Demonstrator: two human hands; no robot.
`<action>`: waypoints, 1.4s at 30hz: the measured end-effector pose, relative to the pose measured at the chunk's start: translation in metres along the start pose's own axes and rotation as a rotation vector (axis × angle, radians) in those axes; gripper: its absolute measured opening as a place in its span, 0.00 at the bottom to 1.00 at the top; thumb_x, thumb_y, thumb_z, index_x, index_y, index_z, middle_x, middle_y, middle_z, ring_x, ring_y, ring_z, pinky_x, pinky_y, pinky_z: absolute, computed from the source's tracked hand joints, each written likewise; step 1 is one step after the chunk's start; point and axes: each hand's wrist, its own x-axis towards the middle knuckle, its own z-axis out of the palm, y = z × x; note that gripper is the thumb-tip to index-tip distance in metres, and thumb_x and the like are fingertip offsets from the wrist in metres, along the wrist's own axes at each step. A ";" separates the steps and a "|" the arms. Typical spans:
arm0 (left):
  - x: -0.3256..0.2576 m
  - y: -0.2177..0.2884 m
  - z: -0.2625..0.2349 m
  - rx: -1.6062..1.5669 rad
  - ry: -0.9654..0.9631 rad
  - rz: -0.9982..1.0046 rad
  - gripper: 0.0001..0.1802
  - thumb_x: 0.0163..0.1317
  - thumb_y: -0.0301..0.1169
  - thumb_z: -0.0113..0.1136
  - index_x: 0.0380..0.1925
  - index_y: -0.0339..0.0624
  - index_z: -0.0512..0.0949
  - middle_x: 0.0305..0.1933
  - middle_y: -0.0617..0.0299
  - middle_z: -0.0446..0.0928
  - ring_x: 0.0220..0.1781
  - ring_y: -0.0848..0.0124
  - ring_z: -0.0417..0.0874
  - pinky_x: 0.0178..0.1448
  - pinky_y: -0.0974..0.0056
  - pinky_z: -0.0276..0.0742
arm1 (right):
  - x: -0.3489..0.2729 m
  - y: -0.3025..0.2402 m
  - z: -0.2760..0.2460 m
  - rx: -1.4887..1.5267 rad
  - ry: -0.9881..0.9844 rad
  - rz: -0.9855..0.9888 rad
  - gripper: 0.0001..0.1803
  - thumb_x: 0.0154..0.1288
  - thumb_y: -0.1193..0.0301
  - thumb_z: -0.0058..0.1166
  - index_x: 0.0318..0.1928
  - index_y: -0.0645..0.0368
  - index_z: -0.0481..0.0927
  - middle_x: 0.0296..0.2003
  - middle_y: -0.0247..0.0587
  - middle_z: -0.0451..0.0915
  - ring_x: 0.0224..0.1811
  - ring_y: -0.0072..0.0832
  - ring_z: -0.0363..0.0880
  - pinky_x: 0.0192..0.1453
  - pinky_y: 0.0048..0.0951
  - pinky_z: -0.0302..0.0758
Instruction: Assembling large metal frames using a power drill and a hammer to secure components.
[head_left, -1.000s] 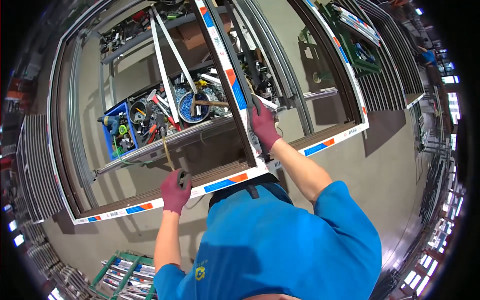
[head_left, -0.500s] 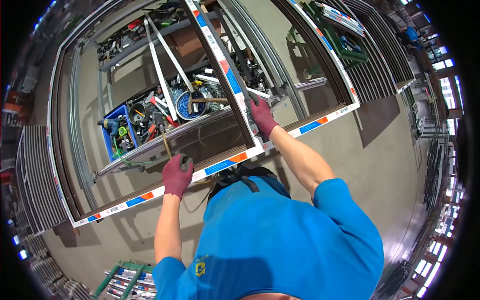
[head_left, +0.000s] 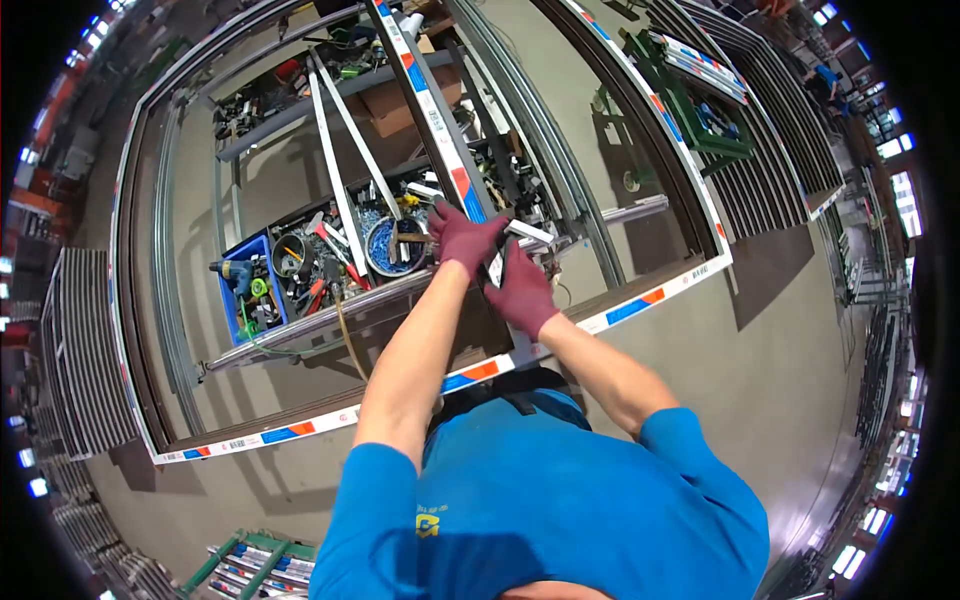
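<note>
A large rectangular window frame (head_left: 330,424) with dark inner edges and a taped white face lies in front of me. My left hand (head_left: 468,240), in a maroon glove, is closed over the frame's middle bar (head_left: 437,120). Just nearer to me, my right hand (head_left: 524,293), gloved alike, curls round the same bar near its front end. The two hands nearly touch, and the right fingertips are partly hidden. A short white piece (head_left: 530,233) sticks out beside the right fingers.
Below the frame, a rack holds a blue crate (head_left: 250,245) with a drill, a bucket (head_left: 396,262) of blue screws with a hammer across it, and loose tools. Stacked profiles (head_left: 88,350) stand at left. A green cart (head_left: 690,100) is at far right, another green rack (head_left: 262,565) at lower left.
My left hand has left the front rail and moved right and away onto the middle bar. My right hand stays at that bar, slightly nearer to me.
</note>
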 end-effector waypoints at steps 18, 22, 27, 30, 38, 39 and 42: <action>0.013 0.019 0.034 -0.038 0.054 -0.062 0.62 0.48 0.38 0.81 0.78 0.27 0.55 0.78 0.33 0.60 0.78 0.38 0.68 0.79 0.49 0.69 | 0.241 0.043 0.033 0.972 -0.151 -0.199 0.50 0.81 0.47 0.53 0.86 0.58 0.44 0.84 0.61 0.52 0.88 0.51 0.50 0.88 0.44 0.51; 0.010 0.024 0.030 -0.091 0.031 -0.081 0.56 0.47 0.30 0.78 0.76 0.33 0.59 0.75 0.37 0.64 0.76 0.41 0.71 0.75 0.49 0.73 | 0.225 0.028 0.019 1.115 -0.199 -0.127 0.49 0.79 0.56 0.58 0.85 0.64 0.46 0.82 0.62 0.56 0.86 0.54 0.53 0.87 0.45 0.52; 0.015 -0.003 0.039 -0.208 0.032 0.028 0.53 0.46 0.28 0.78 0.73 0.34 0.60 0.69 0.41 0.67 0.70 0.43 0.74 0.72 0.49 0.74 | 0.232 0.031 0.015 0.824 -0.125 -0.275 0.55 0.72 0.55 0.63 0.84 0.68 0.44 0.80 0.69 0.57 0.84 0.62 0.54 0.86 0.54 0.52; 0.015 -0.009 0.036 -0.315 -0.070 -0.128 0.52 0.48 0.28 0.78 0.71 0.31 0.59 0.68 0.40 0.68 0.69 0.44 0.75 0.72 0.50 0.73 | 0.228 0.027 0.007 0.504 -0.121 -0.242 0.61 0.71 0.47 0.62 0.83 0.73 0.41 0.81 0.72 0.53 0.85 0.63 0.51 0.87 0.57 0.48; 0.014 0.010 0.022 -0.277 -0.128 -0.126 0.51 0.56 0.28 0.78 0.75 0.35 0.56 0.71 0.46 0.69 0.71 0.55 0.76 0.73 0.54 0.73 | 0.221 0.032 0.026 0.485 -0.054 -0.238 0.58 0.71 0.51 0.64 0.83 0.72 0.43 0.76 0.73 0.62 0.79 0.63 0.62 0.84 0.54 0.58; 0.015 0.008 0.021 -0.375 -0.176 -0.100 0.51 0.58 0.27 0.77 0.77 0.36 0.55 0.72 0.47 0.70 0.72 0.57 0.75 0.74 0.55 0.73 | 0.219 0.033 0.026 0.441 -0.026 -0.254 0.57 0.72 0.52 0.63 0.83 0.72 0.44 0.75 0.74 0.62 0.79 0.64 0.62 0.83 0.54 0.59; 0.017 -0.009 0.018 -0.485 -0.232 -0.069 0.51 0.62 0.26 0.75 0.79 0.38 0.52 0.74 0.49 0.70 0.73 0.59 0.74 0.75 0.56 0.72 | 0.218 0.025 0.004 0.582 -0.129 -0.236 0.57 0.73 0.50 0.60 0.82 0.75 0.42 0.78 0.76 0.56 0.82 0.65 0.56 0.85 0.57 0.54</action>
